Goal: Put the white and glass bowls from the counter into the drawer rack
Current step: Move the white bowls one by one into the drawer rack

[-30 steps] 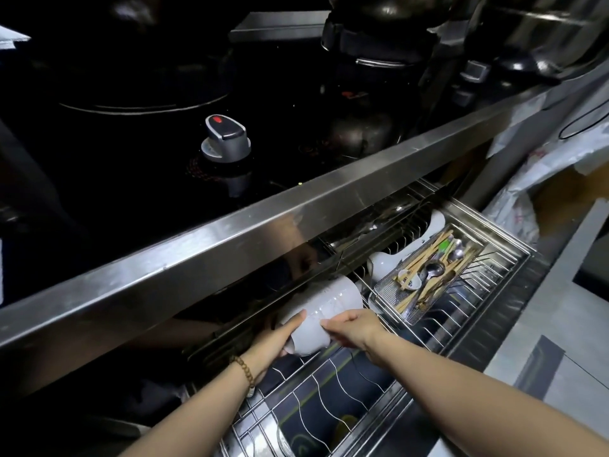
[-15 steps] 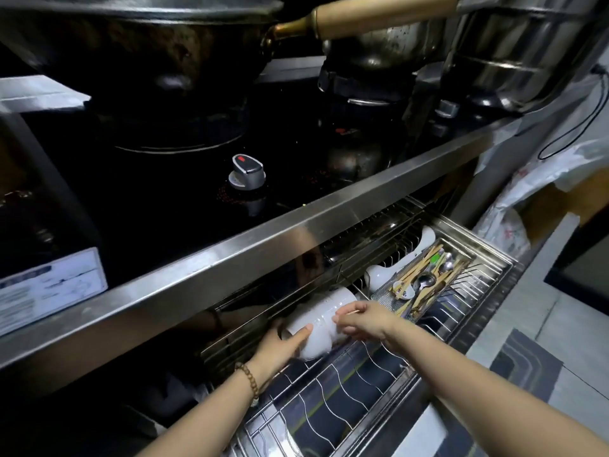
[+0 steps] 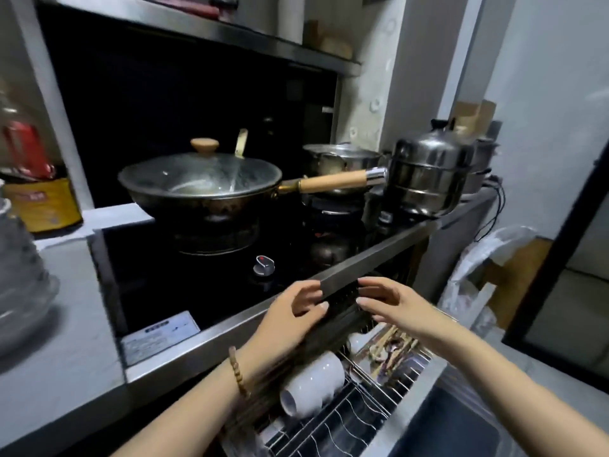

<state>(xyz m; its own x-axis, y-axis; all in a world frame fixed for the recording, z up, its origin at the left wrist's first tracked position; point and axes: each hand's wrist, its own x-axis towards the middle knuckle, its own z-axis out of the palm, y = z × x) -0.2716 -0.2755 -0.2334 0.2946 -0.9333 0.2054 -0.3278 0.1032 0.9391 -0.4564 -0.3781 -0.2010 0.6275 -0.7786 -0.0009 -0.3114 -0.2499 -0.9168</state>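
Nearest the camera, the wire rack [image 3: 349, 420] of the pulled-out drawer runs off the bottom edge, most of its slots bare. At its left end the white bowls [image 3: 313, 380] lie nested on their sides, feet toward the camera, partly tucked under the left forearm. Just beyond them a second white piece is mostly hidden. Beside it a mesh tray [image 3: 392, 349] holds chopsticks and spoons, too blurred to count. Above the rack both hands hang in the air, apart from each other, and neither holds anything. The left hand [image 3: 293, 311], with a beaded bracelet [image 3: 239, 371] at the wrist, has its fingers loosely bent. The right hand [image 3: 389, 303] has its fingers stretched toward the left. Whether either fingertip touches the steel edge [image 3: 379, 258] behind them cannot be told. To the left, on the grey surface [image 3: 66, 341], the glass bowls [image 3: 19, 275] stand stacked, smeared and cut off by the frame edge. Behind them is a yellow tin [image 3: 43, 206]. On the black hob sits a knob [image 3: 263, 263]. Farther back stands a wok [image 3: 201, 189] under a glass lid, its wooden handle pointing right toward a steel pot [image 3: 428, 174]. At far right a plastic bag [image 3: 487, 258] hangs, its contents unseen.
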